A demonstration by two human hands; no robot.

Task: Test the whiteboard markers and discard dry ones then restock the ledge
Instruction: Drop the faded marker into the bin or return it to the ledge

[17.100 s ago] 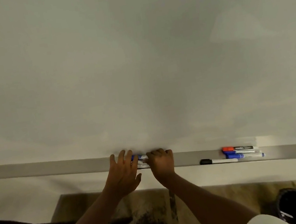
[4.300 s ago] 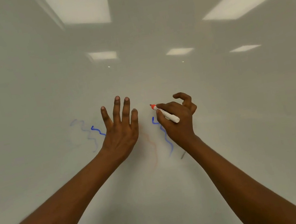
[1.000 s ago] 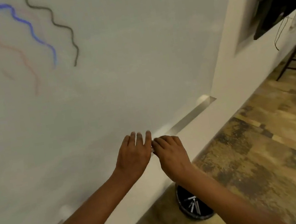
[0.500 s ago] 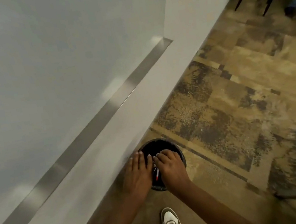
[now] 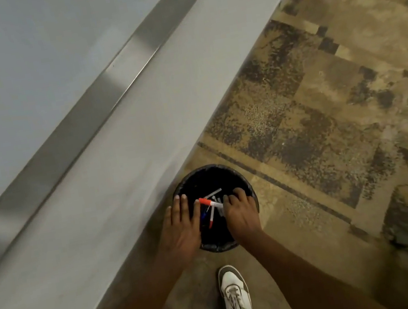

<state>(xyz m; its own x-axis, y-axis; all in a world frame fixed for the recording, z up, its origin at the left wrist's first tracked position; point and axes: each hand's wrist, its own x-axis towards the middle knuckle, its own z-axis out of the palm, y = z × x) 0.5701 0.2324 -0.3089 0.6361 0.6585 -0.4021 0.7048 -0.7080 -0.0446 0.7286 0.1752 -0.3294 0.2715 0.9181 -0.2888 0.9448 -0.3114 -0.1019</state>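
Over the round black bin [image 5: 227, 170], the right hand [image 5: 240, 212] pinches a red-capped marker [image 5: 206, 202].

red-capped white marker [image 5: 208, 202], near level, pinched at its tail by the right hand [image 5: 240, 211] over the black bin [image 5: 226, 168]. other markers [image 5: 213, 193] lie jumbled inside. steel ledge [image 5: 117, 85] runs along the whiteboard [image 5: 9, 65].

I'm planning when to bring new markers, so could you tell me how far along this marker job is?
Done: several discarded markers lie in the black bin. In hand: the right hand holds a red-capped marker over it. Left: restocking the ledge.
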